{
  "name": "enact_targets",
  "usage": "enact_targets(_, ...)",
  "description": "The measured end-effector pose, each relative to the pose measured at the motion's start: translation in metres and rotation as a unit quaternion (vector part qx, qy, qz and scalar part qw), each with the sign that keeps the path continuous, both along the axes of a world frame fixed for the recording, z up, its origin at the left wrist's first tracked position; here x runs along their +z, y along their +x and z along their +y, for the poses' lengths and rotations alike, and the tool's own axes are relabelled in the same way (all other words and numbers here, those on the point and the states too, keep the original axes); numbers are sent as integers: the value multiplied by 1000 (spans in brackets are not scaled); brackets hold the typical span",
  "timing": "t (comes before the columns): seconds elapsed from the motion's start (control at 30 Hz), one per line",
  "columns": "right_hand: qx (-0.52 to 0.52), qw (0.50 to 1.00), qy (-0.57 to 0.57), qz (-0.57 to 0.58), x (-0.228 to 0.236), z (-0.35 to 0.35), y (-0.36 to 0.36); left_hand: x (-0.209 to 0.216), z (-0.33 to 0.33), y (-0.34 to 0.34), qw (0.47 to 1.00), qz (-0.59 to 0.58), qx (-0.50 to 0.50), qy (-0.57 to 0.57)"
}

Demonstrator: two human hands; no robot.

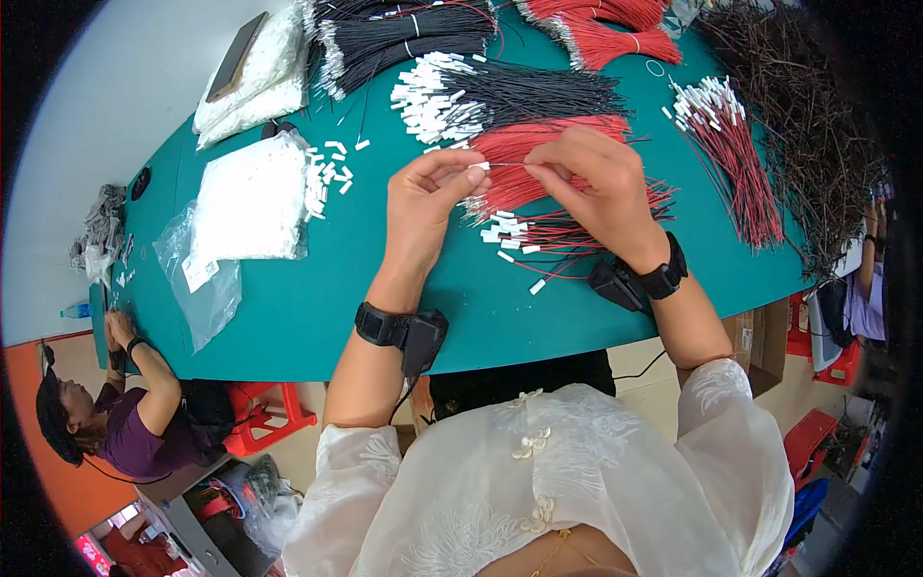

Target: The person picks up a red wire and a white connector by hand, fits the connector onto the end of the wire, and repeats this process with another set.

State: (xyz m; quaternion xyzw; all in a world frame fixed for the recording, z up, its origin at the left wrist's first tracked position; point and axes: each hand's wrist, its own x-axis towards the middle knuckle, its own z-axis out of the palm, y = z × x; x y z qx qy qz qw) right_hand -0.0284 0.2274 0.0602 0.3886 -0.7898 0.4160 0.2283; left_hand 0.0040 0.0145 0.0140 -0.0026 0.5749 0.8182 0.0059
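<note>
My left hand (pixel 423 200) is closed in a pinch, thumb against forefinger, on a small white connector housing (pixel 480 166). My right hand (pixel 594 178) pinches too, its thumb and forefinger closed on a thin wire (pixel 510 164) whose colour I can't make out for certain. The housing sits at my left fingertips, just beyond the right hand's reach of grip, so the left is the nearer one to it. From the right fingertips it lies straight to the left, at about the same level, and the wire spans the short gap between the two pinches. Its line runs crosswise, roughly along the table's near edge, and the housing's long axis looks close to that same line. Whether the wire's tip is inside the housing or only against it, I cannot tell.

Both hands are above the green table (pixel 481 332), well in from its near edge. Beneath them lies a bundle of red wires (pixel 505 144); toward the far edge are black wires with white housings (pixel 548 96), and toward the near edge a smaller red-and-black bunch (pixel 562 231). Loose white housings (pixel 327 180) lie toward the left end.
</note>
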Motion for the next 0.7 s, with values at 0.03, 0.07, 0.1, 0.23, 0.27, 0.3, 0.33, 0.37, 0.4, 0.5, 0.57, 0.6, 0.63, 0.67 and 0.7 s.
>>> enact_targets(0.03,1,1000,1,4,0,0,0,0,0,0,1000,2,-1,0)
enact_targets(0.07,3,1000,3,7,0,0,0,-1,0,0,1000,3,-1,1)
enact_targets(0.1,3,1000,3,7,0,0,0,-1,0,0,1000,3,-1,1)
enact_targets(0.23,5,1000,4,12,-1,0,0,-2,0,-1,1000,3,-3,-3)
enact_targets(0.27,5,1000,4,11,-1,0,-1,-3,0,-1,1000,4,-5,-4)
enact_targets(0.3,5,1000,5,11,-2,0,-1,-4,-1,-1,1000,5,-6,-5)
enact_targets(0.33,6,1000,5,11,-2,0,-1,-4,-1,-1,1000,6,-8,-6)
enact_targets(0.37,6,1000,5,11,-2,0,-1,-4,-1,-1,1000,6,-8,-6)
enact_targets(0.4,6,1000,6,12,-2,-1,-1,-4,-1,-1,1000,5,-9,-9)
enact_targets(0.5,5,1000,7,14,-4,-1,-1,-4,0,-1,1000,2,-13,-13)
enact_targets(0.57,8,1000,9,12,-5,-2,-1,-3,0,0,1000,-3,-20,-10)
enact_targets(0.6,9,1000,10,11,-5,-3,0,-3,1,0,1000,-5,-23,-9)
enact_targets(0.63,9,1000,10,11,-5,-3,0,-3,1,0,1000,-5,-24,-9)
enact_targets(0.67,9,1000,11,7,-5,-3,0,-4,0,0,1000,-2,-25,-12)
enact_targets(0.7,8,1000,12,4,-5,-3,0,-5,0,0,1000,0,-27,-15)
